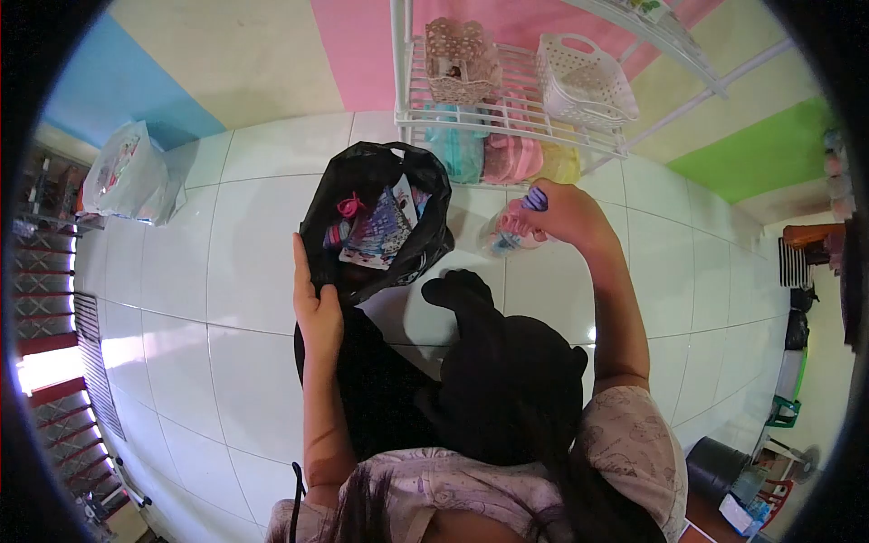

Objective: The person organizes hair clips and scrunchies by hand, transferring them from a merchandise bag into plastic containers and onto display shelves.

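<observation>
On the floor in front of me stands a black plastic bag (pixel 433 244), its mouth spread wide. Inside it lie a patterned card pack (pixel 378 231) in purple and white and a bright pink item (pixel 349 206). My left hand (pixel 317 303) grips the bag's near left edge, thumb on the rim and fingers along the outside. My right hand (pixel 566 215) is closed on a small purple ringed bundle (pixel 535 199) that looks like hair ties. Just below that hand is a clear container (pixel 496 241) with pink and blue pieces in it.
A white wire rack (pixel 516 122) stands against the wall, holding a lacy basket (pixel 462 59) and a white basket (pixel 584 81). Teal, pink and yellow containers sit under its shelf. A filled white plastic bag (pixel 136 176) is at the left. My black-clad legs (pixel 507 380) are folded on the tiles.
</observation>
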The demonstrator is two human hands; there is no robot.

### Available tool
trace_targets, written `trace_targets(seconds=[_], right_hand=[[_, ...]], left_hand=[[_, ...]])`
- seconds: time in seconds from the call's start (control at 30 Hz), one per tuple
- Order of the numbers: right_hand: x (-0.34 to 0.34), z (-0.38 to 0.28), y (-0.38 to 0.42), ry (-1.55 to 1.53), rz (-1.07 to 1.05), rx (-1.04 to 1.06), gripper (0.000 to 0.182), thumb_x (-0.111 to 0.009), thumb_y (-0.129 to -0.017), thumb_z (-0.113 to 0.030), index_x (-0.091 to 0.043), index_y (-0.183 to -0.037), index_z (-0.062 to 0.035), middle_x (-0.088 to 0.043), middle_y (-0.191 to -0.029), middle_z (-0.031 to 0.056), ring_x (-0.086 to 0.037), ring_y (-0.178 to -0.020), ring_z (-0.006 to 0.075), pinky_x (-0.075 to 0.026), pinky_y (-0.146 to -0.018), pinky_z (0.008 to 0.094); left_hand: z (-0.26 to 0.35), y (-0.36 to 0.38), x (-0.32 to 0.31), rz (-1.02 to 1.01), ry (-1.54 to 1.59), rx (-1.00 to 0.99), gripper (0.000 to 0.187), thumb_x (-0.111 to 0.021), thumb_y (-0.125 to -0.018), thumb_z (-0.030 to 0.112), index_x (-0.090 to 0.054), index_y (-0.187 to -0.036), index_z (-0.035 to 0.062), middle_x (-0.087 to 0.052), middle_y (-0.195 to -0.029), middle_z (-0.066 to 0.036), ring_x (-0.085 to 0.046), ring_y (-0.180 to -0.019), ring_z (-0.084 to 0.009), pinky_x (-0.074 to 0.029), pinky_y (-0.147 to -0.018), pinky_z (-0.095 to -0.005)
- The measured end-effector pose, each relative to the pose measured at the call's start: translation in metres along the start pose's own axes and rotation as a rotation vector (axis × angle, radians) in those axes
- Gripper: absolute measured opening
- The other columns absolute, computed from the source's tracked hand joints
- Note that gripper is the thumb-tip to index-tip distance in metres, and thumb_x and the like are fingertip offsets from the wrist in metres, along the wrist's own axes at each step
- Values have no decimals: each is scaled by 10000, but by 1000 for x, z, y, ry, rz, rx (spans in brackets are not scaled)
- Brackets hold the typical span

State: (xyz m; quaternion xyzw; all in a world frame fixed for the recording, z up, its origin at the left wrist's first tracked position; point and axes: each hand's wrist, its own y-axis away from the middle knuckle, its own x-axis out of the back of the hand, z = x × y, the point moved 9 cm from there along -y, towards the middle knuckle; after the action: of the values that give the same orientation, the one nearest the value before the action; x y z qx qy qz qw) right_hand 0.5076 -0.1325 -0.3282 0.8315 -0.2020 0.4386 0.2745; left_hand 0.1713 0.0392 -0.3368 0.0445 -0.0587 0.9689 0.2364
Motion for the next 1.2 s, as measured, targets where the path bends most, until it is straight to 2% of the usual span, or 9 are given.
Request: trace_targets(seconds=[0.03,0.13,0.33,0.53,0.63,0.83,0.93,1.03,1.2], right_hand=[[2,1,1,-42,-7,-16,313,-720,-779,-306,-623,-901,-34,-688,-742,113,-679,-630,211,-516,-614,330],[9,-1,1,79,7,-44,430,-699,-771,-382,-645,-1049,-58,-701,-855,166,-677,-807,342,-521,-733,409],[14,0,2,89,31,-2,455,-717,-757,-404,-634,-1025,-46,-688,-872,164,-668,-835,326,-504,-738,406],[23,-1,15,-77,37,28,511,-834,-635,-261,-577,-1021,-46,-657,-863,148,-645,-811,319,-493,-723,402],[3,22,9,16,6,78,527,-855,-597,-195,-548,-1004,-59,-650,-877,150,-639,-824,324,-489,-717,400],[12,10,17,-47,115,199,431,-809,-651,-132,-525,-971,-76,-646,-896,143,-634,-840,333,-486,-713,398],[21,8,20,15,120,194,410,-799,-668,-116,-522,-967,-72,-647,-878,140,-635,-825,330,-488,-705,402],[32,2,25,16,146,182,426,-829,-668,-106,-524,-963,-65,-640,-851,134,-631,-787,294,-496,-716,365],[28,0,24,-63,62,140,430,-823,-686,-102,-510,-978,-66,-646,-835,123,-634,-773,265,-493,-720,352]], left_hand=[[1,0,0,5,2,26,851,-312,-714,-173,-241,-1537,33,-349,-1523,-187,-385,-1370,-234,-301,-1097,-280],[-4,0,1,2,-3,-39,853,-314,-715,-174,-242,-1538,38,-347,-1525,-185,-387,-1367,-235,-299,-1098,-282],[-6,1,2,6,-17,-23,839,-307,-726,-172,-244,-1537,36,-348,-1525,-183,-389,-1368,-233,-293,-1106,-287],[-7,2,1,-11,-23,-14,838,-309,-729,-168,-248,-1537,43,-345,-1526,-188,-371,-1383,-237,-285,-1113,-289],[-5,2,1,-8,15,14,835,-309,-730,-166,-250,-1536,41,-345,-1526,-188,-365,-1388,-240,-284,-1113,-290],[-8,3,2,-2,14,-12,834,-308,-728,-166,-249,-1535,36,-355,-1518,-190,-380,-1377,-241,-292,-1110,-293],[-9,2,2,4,30,8,835,-307,-728,-166,-250,-1536,38,-367,-1509,-191,-395,-1363,-237,-297,-1103,-288],[-6,3,2,14,8,15,832,-310,-729,-162,-250,-1535,36,-376,-1502,-189,-404,-1351,-232,-302,-1093,-280],[-9,3,3,9,11,-6,833,-317,-728,-157,-248,-1536,35,-376,-1500,-193,-414,-1341,-233,-309,-1087,-277]])
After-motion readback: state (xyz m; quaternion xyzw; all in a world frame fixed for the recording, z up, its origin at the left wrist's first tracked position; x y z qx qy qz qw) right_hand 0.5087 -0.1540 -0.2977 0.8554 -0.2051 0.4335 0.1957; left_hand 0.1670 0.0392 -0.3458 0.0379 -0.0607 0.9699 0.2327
